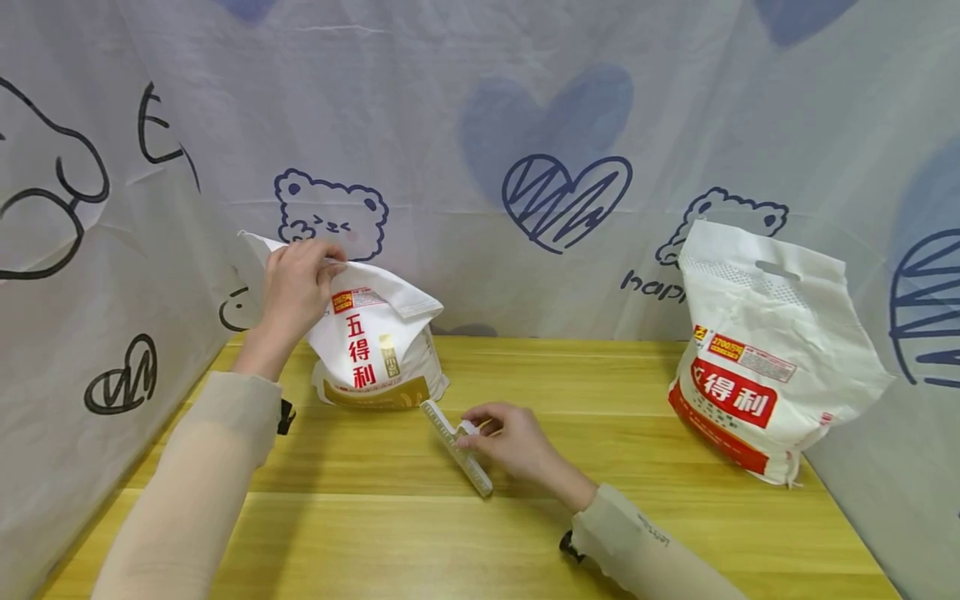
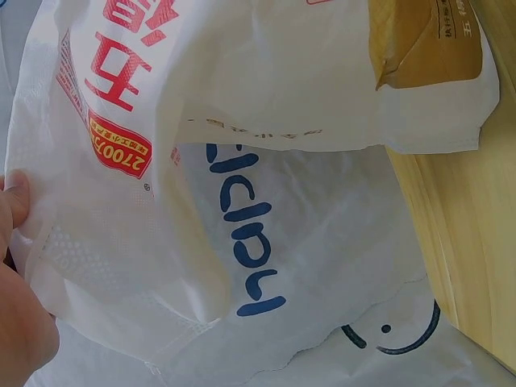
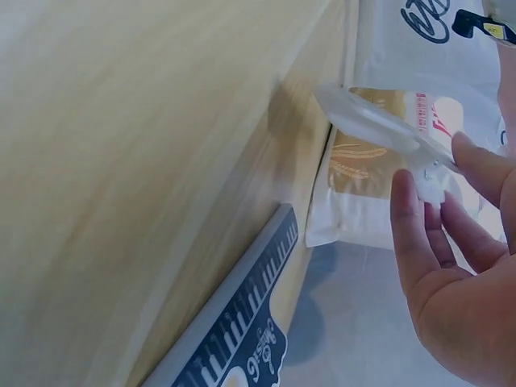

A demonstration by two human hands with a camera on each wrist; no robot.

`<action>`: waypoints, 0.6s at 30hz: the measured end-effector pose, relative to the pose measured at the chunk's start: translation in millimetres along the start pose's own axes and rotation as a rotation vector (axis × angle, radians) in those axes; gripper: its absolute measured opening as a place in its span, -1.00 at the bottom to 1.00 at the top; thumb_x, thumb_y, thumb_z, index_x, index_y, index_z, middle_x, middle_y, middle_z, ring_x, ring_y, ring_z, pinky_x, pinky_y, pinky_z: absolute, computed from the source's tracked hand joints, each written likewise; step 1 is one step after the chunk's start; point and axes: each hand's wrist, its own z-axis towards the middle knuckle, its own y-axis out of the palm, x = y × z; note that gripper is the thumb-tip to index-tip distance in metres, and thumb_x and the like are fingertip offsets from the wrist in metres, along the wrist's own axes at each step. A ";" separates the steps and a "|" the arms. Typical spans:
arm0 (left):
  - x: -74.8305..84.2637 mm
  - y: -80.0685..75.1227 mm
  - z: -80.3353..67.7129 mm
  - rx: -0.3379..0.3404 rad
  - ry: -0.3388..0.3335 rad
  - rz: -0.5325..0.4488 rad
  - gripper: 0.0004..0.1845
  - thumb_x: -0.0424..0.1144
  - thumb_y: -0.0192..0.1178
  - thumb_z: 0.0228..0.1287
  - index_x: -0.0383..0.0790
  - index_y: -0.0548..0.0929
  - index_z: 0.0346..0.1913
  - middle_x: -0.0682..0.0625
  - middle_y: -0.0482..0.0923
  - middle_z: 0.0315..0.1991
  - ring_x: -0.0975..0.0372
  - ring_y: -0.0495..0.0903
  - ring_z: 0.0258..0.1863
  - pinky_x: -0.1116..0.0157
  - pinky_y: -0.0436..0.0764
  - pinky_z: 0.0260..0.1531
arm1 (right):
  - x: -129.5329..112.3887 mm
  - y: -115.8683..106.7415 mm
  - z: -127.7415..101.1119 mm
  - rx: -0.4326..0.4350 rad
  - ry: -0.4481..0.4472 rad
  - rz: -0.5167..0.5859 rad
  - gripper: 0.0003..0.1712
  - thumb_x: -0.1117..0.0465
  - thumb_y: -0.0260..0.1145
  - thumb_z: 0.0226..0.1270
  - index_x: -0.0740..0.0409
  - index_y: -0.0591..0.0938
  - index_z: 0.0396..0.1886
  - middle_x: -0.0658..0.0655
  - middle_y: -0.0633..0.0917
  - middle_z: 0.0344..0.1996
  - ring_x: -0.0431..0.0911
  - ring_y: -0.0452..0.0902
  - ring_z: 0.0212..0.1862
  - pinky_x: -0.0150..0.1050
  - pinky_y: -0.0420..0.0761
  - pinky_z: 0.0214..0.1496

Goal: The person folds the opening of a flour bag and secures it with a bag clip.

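At the back left, my left hand [image 1: 294, 287] pinches the top edge of a white flour bag [image 1: 360, 350] with red characters and a gold band at its base. In the left wrist view the flour bag's [image 2: 121, 234] folded upper part hangs from the fingers, which show only at the left edge. In front of that bag, my right hand [image 1: 517, 442] holds a long pale sealing clip [image 1: 474, 472] by its small handle, between thumb and fingers. From the right wrist view, the white clip [image 3: 375, 121] slants across the bag's gold base.
A second flour bag [image 1: 750, 367] with a red label and base stands upright at the right. Patterned white cloth [image 1: 420, 125] hangs behind the wooden table [image 1: 375, 533]. A dark piano-key strip [image 3: 242, 314] lettered "Music" shows low in the right wrist view.
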 end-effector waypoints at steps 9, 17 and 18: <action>0.1 -0.4 -0.1 0.002 0.001 0.005 -0.91 -0.43 0.23 0.45 -0.26 0.67 -0.07 -0.20 0.71 -0.02 -0.14 0.56 0.15 -0.16 0.24 0.44 | -7.0 0.8 4.2 0.111 -0.047 0.054 -0.60 0.16 0.54 0.31 0.15 0.74 0.11 0.07 0.76 -0.06 -0.06 0.71 -0.07 -0.29 0.74 -0.11; -0.5 0.2 0.3 0.003 0.003 0.011 -0.91 -0.41 0.22 0.46 -0.25 0.66 -0.06 -0.20 0.71 -0.02 -0.13 0.56 0.14 -0.15 0.24 0.45 | -14.8 3.7 14.3 0.209 -0.112 0.166 -0.61 0.30 0.55 0.27 0.25 0.74 0.09 0.20 0.77 -0.06 0.01 0.74 -0.08 -0.30 0.76 -0.05; -0.4 0.2 0.4 0.004 0.003 0.011 -0.91 -0.41 0.22 0.46 -0.25 0.67 -0.07 -0.20 0.71 -0.02 -0.13 0.57 0.13 -0.15 0.24 0.45 | -16.1 4.0 15.2 0.222 -0.120 0.176 -0.61 0.31 0.54 0.27 0.25 0.74 0.09 0.20 0.77 -0.07 0.01 0.73 -0.08 -0.30 0.76 -0.05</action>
